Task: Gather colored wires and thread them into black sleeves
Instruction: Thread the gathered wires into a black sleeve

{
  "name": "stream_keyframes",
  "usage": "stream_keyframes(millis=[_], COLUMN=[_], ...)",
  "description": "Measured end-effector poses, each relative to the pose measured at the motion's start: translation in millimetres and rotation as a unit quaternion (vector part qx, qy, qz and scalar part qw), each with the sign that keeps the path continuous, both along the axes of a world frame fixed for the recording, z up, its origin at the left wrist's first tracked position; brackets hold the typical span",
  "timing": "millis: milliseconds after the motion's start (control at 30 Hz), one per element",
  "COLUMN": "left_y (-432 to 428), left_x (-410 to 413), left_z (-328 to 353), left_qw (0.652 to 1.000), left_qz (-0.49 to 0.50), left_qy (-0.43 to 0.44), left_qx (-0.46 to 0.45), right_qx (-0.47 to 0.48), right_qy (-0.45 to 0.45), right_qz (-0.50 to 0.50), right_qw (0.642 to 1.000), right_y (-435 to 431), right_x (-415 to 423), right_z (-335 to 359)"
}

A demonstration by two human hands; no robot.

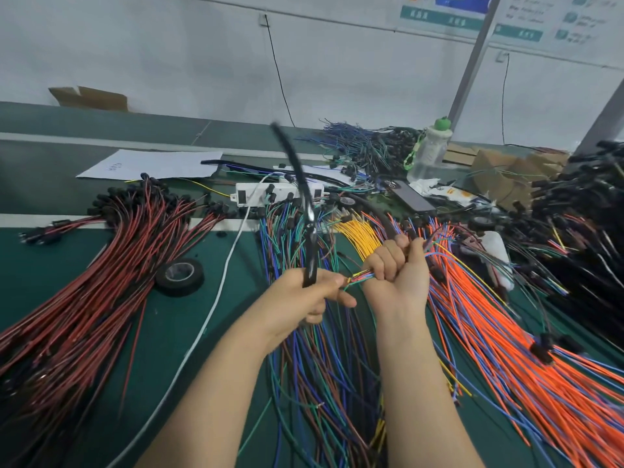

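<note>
Forearms reach out over the green bench mat (175,319), both hands raised above the loose stock. The left hand (304,295) has its fingers curled round the lower end of a black sleeve (311,251), which rises up and away, blurred. The right hand (398,268) is a closed fist clamped on a small bundle of mixed colored wires (361,274). The tips of the bundle poke out toward the left thumb, just beside the sleeve's mouth. Whether any tip has entered is too small to tell, so I judge gathering done for this bundle and threading only starting.

Much seems left to do. Blue, green and brown wires (320,383) lie heaped beneath the hands, with orange wires (506,332) to the right, red-and-black leads (101,265) to the left and yellow wires (361,234) behind. A black tape roll (180,276) sits on the mat. Farther back are a white power strip (263,194), a phone (412,195) and a water bottle (430,150). The dark heap at far right (591,204) may be finished pieces; I cannot tell.
</note>
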State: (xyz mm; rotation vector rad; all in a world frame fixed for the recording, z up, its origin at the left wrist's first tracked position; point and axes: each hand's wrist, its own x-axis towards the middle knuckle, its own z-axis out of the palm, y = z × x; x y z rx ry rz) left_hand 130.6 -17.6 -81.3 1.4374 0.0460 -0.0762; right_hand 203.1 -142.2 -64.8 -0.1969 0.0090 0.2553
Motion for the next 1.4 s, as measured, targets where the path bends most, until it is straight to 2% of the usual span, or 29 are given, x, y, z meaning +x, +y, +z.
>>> stream_keyframes(millis=[133,400,533,633,733,833,967,1033,1200,1267,1300,1333,1400], left_y=[-1.3,-6.5,-6.7,-7.4,-10.1,-11.1,-9.1,-8.6,-13.2,-14.1,-13.9,-13.6,-11.8], left_x=[0.0,0.7,4.3,5.6,4.9,3.4,2.5,2.8,5.3,5.9,4.9,4.1,2.2], left_z=[1.4,-2.5,-4.6,-6.0,-4.7,-1.8,-1.7,-3.4,-6.4,-7.1,-6.2,-4.9,-0.9], left_qw=[0.998,0.997,0.998,0.992,0.998,0.998,0.998,0.998,0.977,0.967,0.972,0.984,0.997], left_qz=[-0.026,-0.011,0.037,0.072,0.052,0.024,0.012,0.033,0.12,0.134,0.127,0.11,0.065], left_qy=[0.047,0.045,0.007,-0.022,0.011,0.026,0.025,0.027,-0.046,-0.057,-0.055,-0.045,-0.004], left_qx=[-0.044,-0.059,0.041,0.106,0.039,-0.048,-0.058,-0.034,0.168,0.209,0.19,0.135,-0.038], right_qx=[0.013,-0.016,-0.084,-0.089,-0.051,-0.057,-0.063,-0.085,-0.196,-0.212,-0.204,-0.182,-0.115], right_qy=[-0.017,-0.056,-0.086,-0.089,-0.08,-0.078,-0.079,-0.085,-0.12,-0.12,-0.118,-0.115,-0.1], right_qz=[0.011,0.038,0.029,0.019,0.019,0.016,0.017,0.017,-0.016,-0.025,-0.029,-0.032,-0.03], right_qw=[1.0,0.998,0.992,0.992,0.995,0.995,0.995,0.993,0.973,0.97,0.971,0.976,0.988], right_y=[1.4,2.1,3.1,3.4,2.3,2.6,2.3,3.0,7.6,9.0,8.5,7.4,3.5], right_x=[0.1,1.2,-0.4,-1.0,-0.6,-0.5,-0.4,-1.3,-3.1,-3.5,-3.8,-3.9,-3.7], right_z=[0.1,-1.0,0.4,0.5,0.6,0.5,0.1,0.1,1.9,2.9,3.4,3.8,4.6])
